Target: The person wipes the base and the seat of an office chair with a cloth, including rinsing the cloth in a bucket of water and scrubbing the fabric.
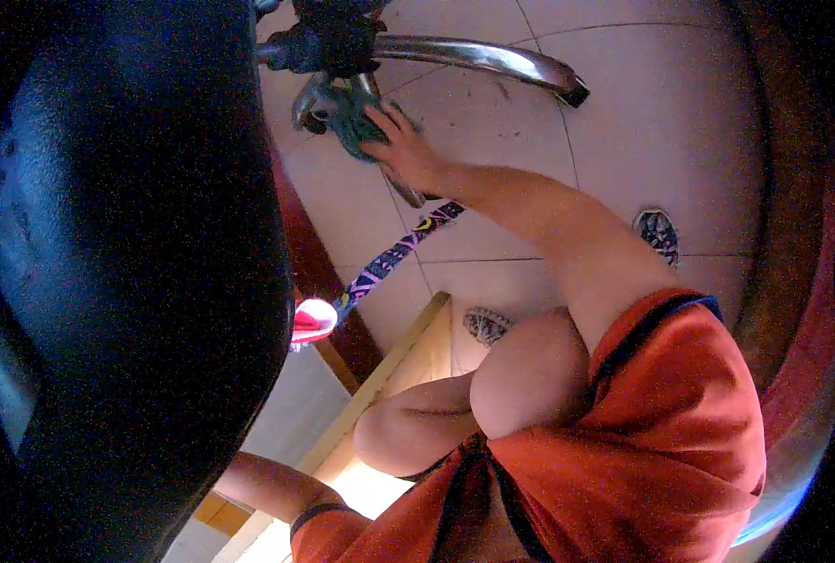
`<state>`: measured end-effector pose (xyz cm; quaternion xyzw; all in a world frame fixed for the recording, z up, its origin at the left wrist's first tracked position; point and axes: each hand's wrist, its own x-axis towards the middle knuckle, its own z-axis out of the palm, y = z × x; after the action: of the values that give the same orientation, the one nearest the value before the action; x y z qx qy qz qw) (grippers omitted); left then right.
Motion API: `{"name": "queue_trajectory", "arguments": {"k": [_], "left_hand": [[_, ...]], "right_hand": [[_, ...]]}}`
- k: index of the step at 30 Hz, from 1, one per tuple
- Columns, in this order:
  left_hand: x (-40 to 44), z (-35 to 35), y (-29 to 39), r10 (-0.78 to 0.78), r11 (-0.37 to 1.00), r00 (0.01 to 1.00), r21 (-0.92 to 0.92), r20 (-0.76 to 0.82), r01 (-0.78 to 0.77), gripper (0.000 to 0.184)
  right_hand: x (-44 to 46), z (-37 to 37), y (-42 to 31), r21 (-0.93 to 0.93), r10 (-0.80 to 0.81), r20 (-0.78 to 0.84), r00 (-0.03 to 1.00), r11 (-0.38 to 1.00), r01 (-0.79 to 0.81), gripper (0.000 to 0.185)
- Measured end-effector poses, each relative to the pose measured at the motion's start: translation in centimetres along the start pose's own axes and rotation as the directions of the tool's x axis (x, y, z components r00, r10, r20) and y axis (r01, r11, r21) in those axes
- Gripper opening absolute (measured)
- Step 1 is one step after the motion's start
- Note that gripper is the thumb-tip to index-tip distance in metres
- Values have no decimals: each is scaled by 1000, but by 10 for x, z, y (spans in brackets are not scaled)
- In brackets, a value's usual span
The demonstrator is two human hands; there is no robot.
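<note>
At far left, a black padded seat hides our left hand, whose state we cannot tell; rightward, against a curved metal leg, a green cloth sits clamped under our right hand, above tiled floor.

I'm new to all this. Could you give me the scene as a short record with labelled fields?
Right hand: on a green cloth, fingers spread over it
Cloth: green, bunched against the metal frame
Metal frame: shiny, with a curved leg reaching out over the floor
Left hand: hidden behind the black padded surface; only the forearm shows
Posture: knees bent, in a red-orange top
Nearby: patterned strap, red item with a pale rim
Floor: pale tiles
</note>
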<state>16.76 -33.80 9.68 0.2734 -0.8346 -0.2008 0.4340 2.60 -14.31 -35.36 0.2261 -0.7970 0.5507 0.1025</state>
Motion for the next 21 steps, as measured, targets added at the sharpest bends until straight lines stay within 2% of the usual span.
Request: {"name": "queue_trajectory", "arguments": {"k": [2, 4, 5, 6, 8, 9, 11, 12, 14, 17, 18, 19, 20, 21], "left_hand": [[1, 4, -2, 8, 1000, 1000, 5, 4, -8, 46], [4, 9, -5, 23, 1000, 1000, 8, 4, -23, 47], [5, 11, -6, 22, 1000, 1000, 10, 2, -22, 47], [5, 16, -9, 31, 999, 999, 9, 7, -31, 47], [6, 19, -13, 42, 999, 999, 5, 10, -42, 48], [5, 17, -14, 46, 999, 999, -2, 8, -46, 48], [4, 15, -16, 54, 998, 999, -12, 5, -54, 49], [3, 16, -18, 57, 998, 998, -16, 6, -57, 49], [4, 16, -18, 63, 998, 998, -24, 10, -63, 49], [11, 12, -11, 59, 998, 998, -31, 13, -58, 50], [13, 11, -6, 59, 998, 998, -34, 15, -59, 50], [13, 14, 13, 55, 998, 998, -34, 18, -54, 51], [16, 18, 16, 50, 998, 999, -34, 18, -49, 51], [16, 22, 19, 44, 999, 999, -28, 20, -43, 51]], "right_hand": [[-51, 18, -1, 61, 51, 20, 999, 997, -52, 40], [-84, 40, 3, 406, 197, 193, 961, 876, -261, 44], [-74, 55, 15, 428, 117, 41, 992, 895, -123, 49], [-51, 57, 23, 429, 121, 42, 992, 894, -127, 49], [8, 39, 23, 538, 386, 35, 922, 770, -343, 53], [23, 32, 17, 538, 378, 32, 925, 773, -335, 53], [39, 26, 10, 464, 503, 99, 858, 740, -487, 60], [40, 33, 11, 466, 503, 101, 858, 738, -488, 60], [37, 44, 11, 362, 360, -120, 925, 884, -297, 65], [29, 31, -3, 377, 327, -72, 942, 884, -278, 63], [9, 30, -11, 331, 307, 39, 951, 894, -302, 63], [-7, -1, -14, 282, 291, 147, 945, 904, -322, 64], [-11, -11, -20, 452, 457, 392, 798, 660, -600, 58], [-23, -8, -9, 498, 484, 526, 699, 492, -715, 56]]}}
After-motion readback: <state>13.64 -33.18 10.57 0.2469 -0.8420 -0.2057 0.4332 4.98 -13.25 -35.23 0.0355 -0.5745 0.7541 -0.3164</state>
